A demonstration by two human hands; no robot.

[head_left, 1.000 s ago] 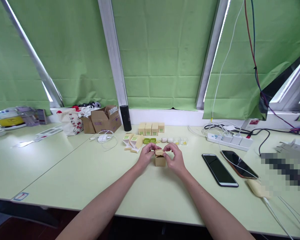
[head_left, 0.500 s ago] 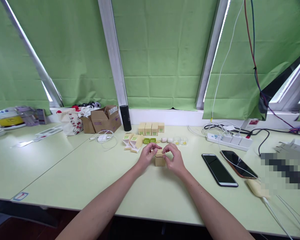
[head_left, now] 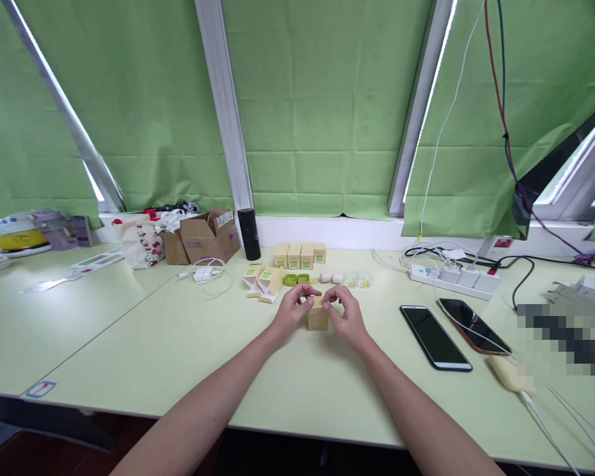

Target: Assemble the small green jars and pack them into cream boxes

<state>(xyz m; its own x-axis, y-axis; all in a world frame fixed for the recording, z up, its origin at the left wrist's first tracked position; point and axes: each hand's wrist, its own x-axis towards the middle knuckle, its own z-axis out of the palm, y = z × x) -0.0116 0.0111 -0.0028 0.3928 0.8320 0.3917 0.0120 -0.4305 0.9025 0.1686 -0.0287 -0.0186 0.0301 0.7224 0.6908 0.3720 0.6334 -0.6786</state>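
A small tan cardboard box (head_left: 318, 321) stands upright on the table between my hands. My left hand (head_left: 293, 309) is closed at its left side, thumb and fingers at the top edge. My right hand (head_left: 346, 311) pinches the upper right edge of the same box. The box top lies nearly flat, partly hidden by my fingers. Just beyond are two green square pots (head_left: 296, 279), two pale round pellets (head_left: 331, 277) and two clear cups (head_left: 357, 280) with yellow inside. Flattened box sleeves (head_left: 270, 283) lie to the left.
Several small tan boxes (head_left: 300, 255) stand in a row behind. A black bottle (head_left: 248, 235), an opened carton (head_left: 211, 237) and a white charger (head_left: 203, 273) are to the left. Two phones (head_left: 435, 337) and a power strip (head_left: 455, 281) with cables lie right.
The top flap of the small box has gone down, and the gap under it no longer shows. My hands have barely moved.
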